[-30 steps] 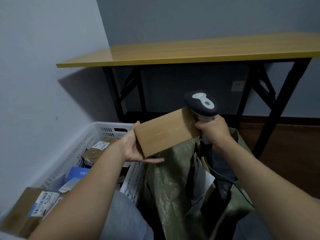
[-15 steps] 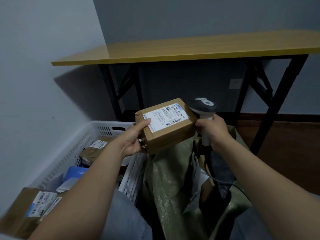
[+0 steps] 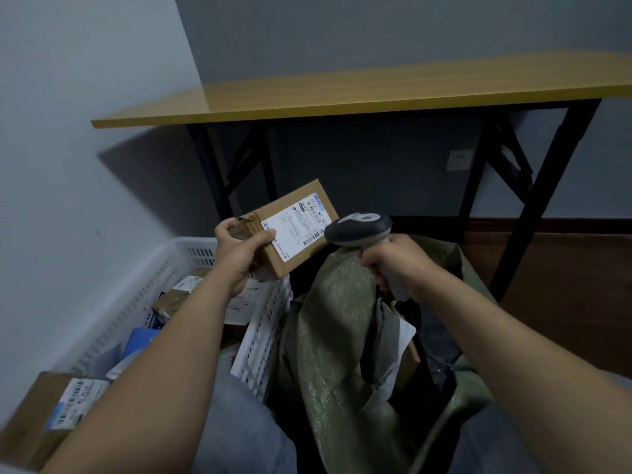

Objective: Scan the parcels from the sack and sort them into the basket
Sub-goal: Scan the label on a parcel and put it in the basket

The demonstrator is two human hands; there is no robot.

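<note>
Two hands busy. Your left hand (image 3: 239, 249) curls round parcel (image 3: 287, 208) at taped end, thumb on top beside label (image 3: 295, 229). Label face tilted toward scanner (image 3: 357, 230), likely so barcode reads. Your right hand (image 3: 393, 263) wraps tight round scanner handle, head just beside barcode. Parcel held in air over basket (image 3: 263, 336) edge, near sack (image 3: 328, 319). Basket on your left, holding other parcels, likely next stop.

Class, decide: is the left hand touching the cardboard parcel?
Touching. The head view shows the left hand gripping the cardboard parcel, thumb on its top face.
</note>
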